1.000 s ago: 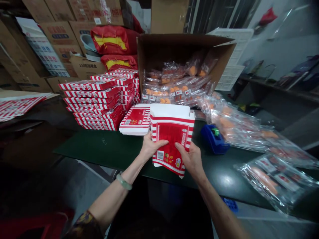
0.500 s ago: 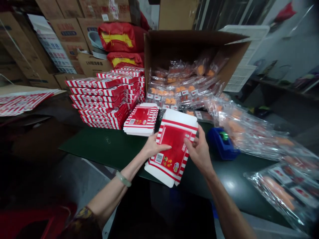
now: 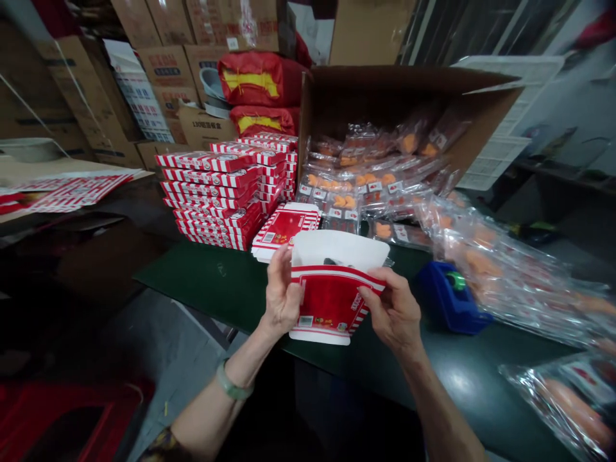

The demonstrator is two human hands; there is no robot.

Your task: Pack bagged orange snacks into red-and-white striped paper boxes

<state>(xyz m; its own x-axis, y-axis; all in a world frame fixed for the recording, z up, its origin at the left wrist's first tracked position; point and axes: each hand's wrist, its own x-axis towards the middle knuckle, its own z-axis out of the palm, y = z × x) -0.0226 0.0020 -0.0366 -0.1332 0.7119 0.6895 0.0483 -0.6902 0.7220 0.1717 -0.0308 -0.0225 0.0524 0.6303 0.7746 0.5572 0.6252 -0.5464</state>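
Observation:
A red and white cardboard box [image 3: 327, 298] is held between my hands over the green table. Its near panel bows outward, and a gap shows at the top below a raised white flap. My left hand [image 3: 283, 292] grips the box's left edge, thumb on the front. On the other side my right hand [image 3: 392, 305] pinches the upper right corner. Just behind lies a small pile of flat boxes [image 3: 283, 228] with the same print. To its left rise stacks of filled-out red and white boxes [image 3: 212, 192].
A large open carton [image 3: 491, 122] at the back spills clear plastic packs [image 3: 370, 183] with orange pieces. More packs [image 3: 510, 269] spread along the right. A blue tape dispenser [image 3: 452, 301] stands right of my right hand. Printed sheets [image 3: 86, 192] lie on a surface at far left.
The box was flat and tilted; now it stands more upright and its top has been spread apart. Both hands have shifted to its upper edges. The view has swung slightly left.

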